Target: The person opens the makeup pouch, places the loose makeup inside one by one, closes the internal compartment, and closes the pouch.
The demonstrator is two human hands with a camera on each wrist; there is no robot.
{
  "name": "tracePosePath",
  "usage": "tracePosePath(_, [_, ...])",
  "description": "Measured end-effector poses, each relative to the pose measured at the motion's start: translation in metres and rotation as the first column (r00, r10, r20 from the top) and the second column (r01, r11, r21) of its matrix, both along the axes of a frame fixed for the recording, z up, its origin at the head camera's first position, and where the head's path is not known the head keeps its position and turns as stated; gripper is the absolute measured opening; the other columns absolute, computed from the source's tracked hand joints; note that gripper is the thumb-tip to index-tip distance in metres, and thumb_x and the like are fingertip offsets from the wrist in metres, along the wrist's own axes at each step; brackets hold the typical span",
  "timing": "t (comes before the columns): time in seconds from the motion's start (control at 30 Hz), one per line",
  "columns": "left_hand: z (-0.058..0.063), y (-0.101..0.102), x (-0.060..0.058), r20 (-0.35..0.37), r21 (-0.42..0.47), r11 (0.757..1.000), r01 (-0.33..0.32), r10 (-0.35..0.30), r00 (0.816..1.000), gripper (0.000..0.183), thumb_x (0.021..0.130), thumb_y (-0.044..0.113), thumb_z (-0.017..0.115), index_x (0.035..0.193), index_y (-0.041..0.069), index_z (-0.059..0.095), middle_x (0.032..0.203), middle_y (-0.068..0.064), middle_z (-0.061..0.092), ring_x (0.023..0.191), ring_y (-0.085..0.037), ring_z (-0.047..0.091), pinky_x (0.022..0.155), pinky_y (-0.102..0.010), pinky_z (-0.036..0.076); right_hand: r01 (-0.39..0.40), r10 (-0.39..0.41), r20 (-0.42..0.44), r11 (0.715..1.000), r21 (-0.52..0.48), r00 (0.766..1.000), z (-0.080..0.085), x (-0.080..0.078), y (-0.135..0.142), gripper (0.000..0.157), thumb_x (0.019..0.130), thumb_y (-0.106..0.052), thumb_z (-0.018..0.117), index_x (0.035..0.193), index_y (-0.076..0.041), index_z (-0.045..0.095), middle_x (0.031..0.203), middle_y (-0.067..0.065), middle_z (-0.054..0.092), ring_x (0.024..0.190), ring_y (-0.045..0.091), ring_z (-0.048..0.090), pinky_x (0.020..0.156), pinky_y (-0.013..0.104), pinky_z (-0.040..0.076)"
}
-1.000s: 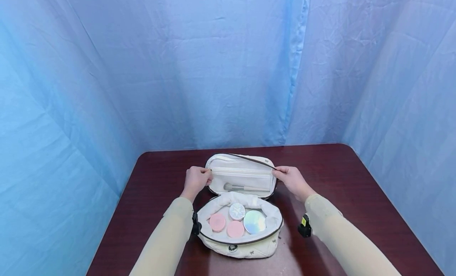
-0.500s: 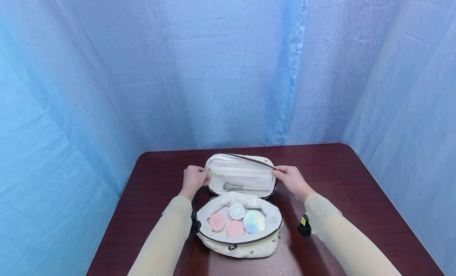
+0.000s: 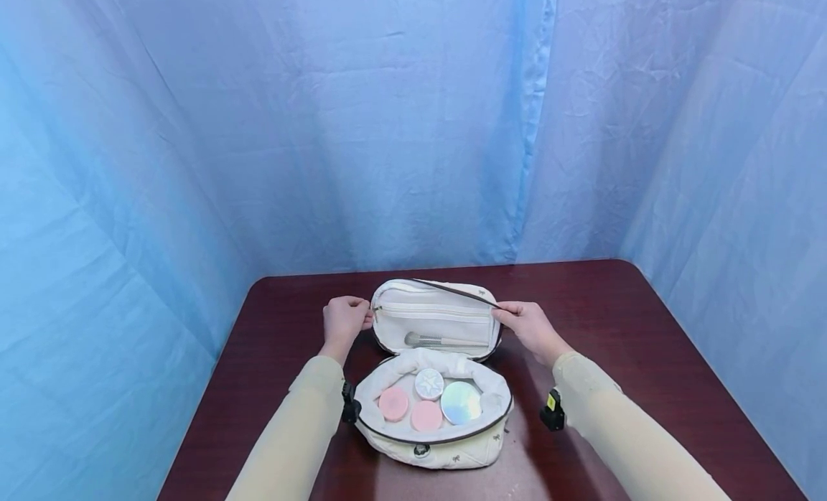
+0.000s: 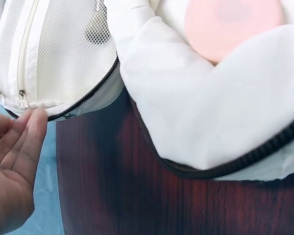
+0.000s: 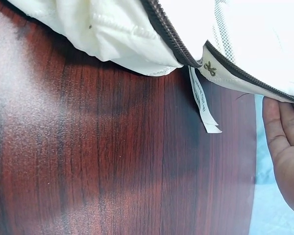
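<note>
A white cosmetic bag [image 3: 446, 454] lies with its lid [image 3: 481, 294] folded back. Inside the lid is a mesh pocket [image 3: 420, 325] with a makeup brush [image 3: 446, 340] behind the mesh. My left hand [image 3: 344, 323] is at the lid's left edge, fingertips at the pocket's zipper pull [image 4: 23, 100], which they seem to pinch; the thumb is partly out of the left wrist view. My right hand [image 3: 531, 329] grips the lid's right rim near its dark zipper [image 5: 250, 77]. Its fingers [image 5: 277, 125] lie under the rim in the right wrist view.
In the bag's body sit two pink round cases [image 3: 393, 403], a white round case with a star [image 3: 429, 384] and a shiny iridescent disc [image 3: 461, 403]. A white label [image 5: 202, 105] hangs from the bag's side. Blue curtains [image 3: 413, 128] surround the dark red table [image 3: 614, 329].
My left hand has shifted slightly left, to just outside the lid's edge, uncovering the left end of the pocket zipper. The right hand keeps its hold on the rim.
</note>
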State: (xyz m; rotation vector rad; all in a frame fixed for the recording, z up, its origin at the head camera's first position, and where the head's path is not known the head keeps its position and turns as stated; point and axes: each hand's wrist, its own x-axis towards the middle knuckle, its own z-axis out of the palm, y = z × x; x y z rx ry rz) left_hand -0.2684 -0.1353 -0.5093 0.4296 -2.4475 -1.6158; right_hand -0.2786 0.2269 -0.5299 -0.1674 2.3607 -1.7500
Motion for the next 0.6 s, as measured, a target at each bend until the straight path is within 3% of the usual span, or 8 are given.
tracePosePath(0.2, [0.0002, -0.0057, -0.0012, -0.064, -0.101, 0.993, -0.068, 0.061, 0.996, 0.023, 0.098, 0.013, 0.062, 0.109, -0.001, 0.078, 0.096, -0.019, 0.077, 0.086, -0.030, 0.076, 0.078, -0.041, 0.061, -0.007, 0.007, -0.008, 1.000, -0.001, 1.000, -0.0005, 0.0004, -0.0004, 0.043, 0.103, -0.025, 0.062, 0.137, 0.001, 0.062, 0.131, 0.020, 0.066, 0.120, 0.029, 0.063, 0.107, 0.056, 0.045])
tracePosePath(0.3, [-0.0019, -0.0073, -0.0013, -0.016, -0.143, 0.990, -0.015, 0.012, 1.000, 0.028, 0.098, 0.019, 0.064, 0.117, 0.003, 0.076, 0.110, -0.015, 0.076, 0.101, -0.031, 0.073, 0.088, -0.045, 0.057, -0.001, 0.001, -0.009, 1.000, 0.018, 1.000, 0.0001, 0.0011, -0.0002, 0.044, 0.104, -0.027, 0.062, 0.138, 0.000, 0.061, 0.134, 0.019, 0.065, 0.128, 0.032, 0.058, 0.109, 0.055, 0.044])
tracePosePath(0.43, [-0.0061, -0.0076, -0.0012, 0.124, -0.023, 0.991, 0.128, -0.125, 0.984, 0.040, 0.102, 0.023, 0.062, 0.136, 0.003, 0.065, 0.136, -0.017, 0.065, 0.114, -0.032, 0.068, 0.091, -0.042, 0.057, -0.005, 0.005, -0.003, 0.999, 0.035, 1.000, 0.0014, 0.0021, -0.0001, 0.046, 0.104, -0.029, 0.061, 0.140, 0.000, 0.060, 0.136, 0.019, 0.064, 0.131, 0.033, 0.055, 0.110, 0.054, 0.043])
tracePosePath(0.5, [-0.0076, -0.0078, -0.0012, 0.157, 0.055, 0.986, 0.156, -0.163, 0.974, 0.042, 0.104, 0.021, 0.060, 0.141, 0.001, 0.060, 0.140, -0.020, 0.061, 0.113, -0.032, 0.069, 0.088, -0.039, 0.059, -0.009, 0.009, 0.000, 1.000, 0.028, 1.000, 0.0016, 0.0023, -0.0003, 0.047, 0.104, -0.029, 0.061, 0.141, 0.000, 0.059, 0.136, 0.019, 0.064, 0.130, 0.033, 0.057, 0.109, 0.055, 0.043])
tracePosePath(0.6, [-0.0077, -0.0086, -0.0011, 0.154, 0.104, 0.983, 0.154, -0.169, 0.974, 0.041, 0.104, 0.018, 0.060, 0.141, 0.000, 0.059, 0.139, -0.021, 0.061, 0.112, -0.030, 0.070, 0.083, -0.033, 0.060, -0.009, 0.009, 0.003, 1.000, 0.013, 1.000, 0.0015, 0.0025, -0.0004, 0.046, 0.104, -0.029, 0.061, 0.140, 0.000, 0.060, 0.134, 0.019, 0.065, 0.126, 0.031, 0.060, 0.109, 0.055, 0.043])
